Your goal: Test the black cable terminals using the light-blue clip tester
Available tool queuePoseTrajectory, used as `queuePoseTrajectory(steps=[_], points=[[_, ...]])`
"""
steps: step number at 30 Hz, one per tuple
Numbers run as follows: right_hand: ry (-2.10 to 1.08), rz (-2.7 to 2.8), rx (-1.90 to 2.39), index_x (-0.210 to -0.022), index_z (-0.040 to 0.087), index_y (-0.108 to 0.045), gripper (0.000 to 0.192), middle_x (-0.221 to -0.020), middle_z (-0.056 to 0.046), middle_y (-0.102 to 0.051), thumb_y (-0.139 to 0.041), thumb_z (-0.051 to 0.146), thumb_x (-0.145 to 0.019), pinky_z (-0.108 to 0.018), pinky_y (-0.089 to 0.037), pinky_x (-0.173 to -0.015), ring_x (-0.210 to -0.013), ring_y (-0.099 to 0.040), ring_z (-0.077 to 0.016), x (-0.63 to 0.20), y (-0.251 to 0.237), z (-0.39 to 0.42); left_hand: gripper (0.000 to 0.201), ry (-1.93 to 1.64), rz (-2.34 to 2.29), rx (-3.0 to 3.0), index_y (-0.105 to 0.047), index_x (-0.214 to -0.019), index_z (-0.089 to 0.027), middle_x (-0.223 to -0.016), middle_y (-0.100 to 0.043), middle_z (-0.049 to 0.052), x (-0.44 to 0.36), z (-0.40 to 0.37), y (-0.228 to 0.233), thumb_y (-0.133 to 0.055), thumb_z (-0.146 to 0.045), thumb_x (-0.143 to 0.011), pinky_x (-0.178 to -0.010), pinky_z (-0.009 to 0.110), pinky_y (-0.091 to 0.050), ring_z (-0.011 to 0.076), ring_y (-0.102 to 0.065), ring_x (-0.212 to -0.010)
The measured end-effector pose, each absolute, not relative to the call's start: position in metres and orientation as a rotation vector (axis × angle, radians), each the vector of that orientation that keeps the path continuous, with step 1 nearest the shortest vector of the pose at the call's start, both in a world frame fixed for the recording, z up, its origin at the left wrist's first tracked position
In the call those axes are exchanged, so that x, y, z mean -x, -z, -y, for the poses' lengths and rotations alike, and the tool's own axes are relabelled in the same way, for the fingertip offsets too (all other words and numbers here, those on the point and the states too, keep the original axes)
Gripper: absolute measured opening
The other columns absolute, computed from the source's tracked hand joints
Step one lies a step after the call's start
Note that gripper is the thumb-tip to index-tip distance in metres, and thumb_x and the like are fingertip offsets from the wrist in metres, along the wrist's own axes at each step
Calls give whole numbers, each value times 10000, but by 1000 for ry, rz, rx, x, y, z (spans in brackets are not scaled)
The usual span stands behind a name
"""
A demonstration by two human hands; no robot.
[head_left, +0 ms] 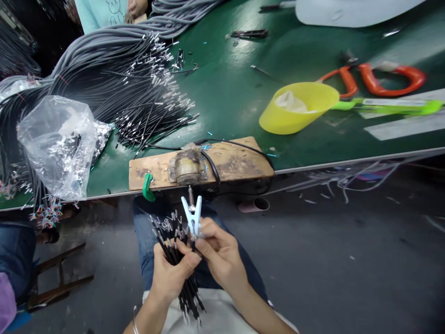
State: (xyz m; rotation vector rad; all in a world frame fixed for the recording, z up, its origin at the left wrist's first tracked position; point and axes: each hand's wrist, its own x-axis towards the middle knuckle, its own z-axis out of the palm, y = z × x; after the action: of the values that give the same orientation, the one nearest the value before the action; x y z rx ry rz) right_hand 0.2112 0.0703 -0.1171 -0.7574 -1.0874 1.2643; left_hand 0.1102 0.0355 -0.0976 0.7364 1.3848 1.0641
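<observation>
My left hand (172, 273) grips a bundle of thin black wires (174, 241) with metal-tipped ends, held upright over my lap. My right hand (219, 253) pinches a pale blue clothespin-like clip (192, 214) at the top of the bundle, just below a metal tip (190, 192) that sticks out from the table's front edge. That tip belongs to a worn device (187, 168) mounted on a wooden board (225, 163), which a green clamp (148, 186) fixes to the green table (236, 93).
A large heap of grey and black cables (104, 69) covers the table's left side, with a clear plastic bag (57, 144) of metal bits beside it. A yellow scoop (299, 106) and orange-handled scissors (378, 79) lie at right. Another person's torso (104, 11) shows at the far edge.
</observation>
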Motion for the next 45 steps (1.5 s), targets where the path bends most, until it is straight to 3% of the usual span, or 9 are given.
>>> queuePoseTrajectory(steps=[4,6,10,13,18,24,37,42,45], points=[[-971,1285,787,-740,199,-584,124,-694,-13,-506,-552,90,-789,-272,-358,-616,-690,-444,-151,-219,114,-73,305,-1088,-1396,-769,-604,-561,-111,-430,-391,-52,-107,-37,96,-707,-381,-658,-388,192,-286,39,-323,-398],[-1301,1223,685,-717,194,-584,93,-687,-9,-497,-570,196,-809,-263,-357,-591,-661,-447,-140,-225,112,-79,285,-1097,-1397,-790,-657,-599,-103,-417,-441,-38,-105,-38,95,-698,-376,-668,-382,200,-302,47,-344,-382],[-2101,802,456,-664,162,-601,303,-605,17,-464,-684,454,-680,-229,-323,-509,-538,-415,-98,-228,112,-89,176,-1144,-1399,-857,-710,-607,-110,-543,-625,35,-105,-42,87,-744,-282,-619,-541,253,-432,122,-522,-525],[-2299,661,554,-571,124,-607,370,-517,28,-466,-789,442,-522,-208,-284,-471,-478,-387,-71,-228,111,-98,125,-1160,-1397,-879,-718,-604,-126,-537,-640,34,-107,-44,80,-741,-247,-620,-528,257,-439,128,-533,-507],[-2085,576,652,-609,132,-655,336,-507,36,-483,-766,447,-579,-193,-322,-474,-484,-390,-64,-229,98,-118,91,-1202,-1413,-918,-707,-565,-161,-486,-601,7,-102,-43,74,-756,-234,-586,-496,244,-434,117,-507,-478],[-2077,541,449,-816,180,-704,328,-735,-13,-616,-725,458,-644,-180,-407,-548,-594,-498,-78,-215,85,-127,135,-1119,-1367,-914,-723,-521,-192,-452,-619,18,-84,-62,79,-806,-295,-497,-443,235,-470,125,-543,-432],[-1962,498,619,-796,210,-697,333,-590,10,-530,-679,516,-663,-242,-384,-544,-547,-436,-116,-228,126,-118,235,-1034,-1346,-685,-695,-455,-175,-403,-596,17,-84,-62,87,-844,-343,-385,-427,212,-489,133,-573,-413],[-1450,975,891,-637,195,-609,200,-599,-1,-495,-642,352,-755,-255,-331,-512,-572,-432,-134,-244,121,-91,256,-1067,-1477,-778,-744,-788,-138,-434,-554,-7,-100,-42,87,-678,-362,-686,-356,187,-358,53,-407,-327],[-1013,1372,942,-680,216,-600,86,-595,2,-507,-640,200,-754,-290,-341,-552,-586,-437,-153,-237,103,-76,217,-1045,-1525,-820,-736,-755,-112,-546,-611,26,-109,-37,86,-606,-285,-738,-371,199,-348,60,-413,-366]])
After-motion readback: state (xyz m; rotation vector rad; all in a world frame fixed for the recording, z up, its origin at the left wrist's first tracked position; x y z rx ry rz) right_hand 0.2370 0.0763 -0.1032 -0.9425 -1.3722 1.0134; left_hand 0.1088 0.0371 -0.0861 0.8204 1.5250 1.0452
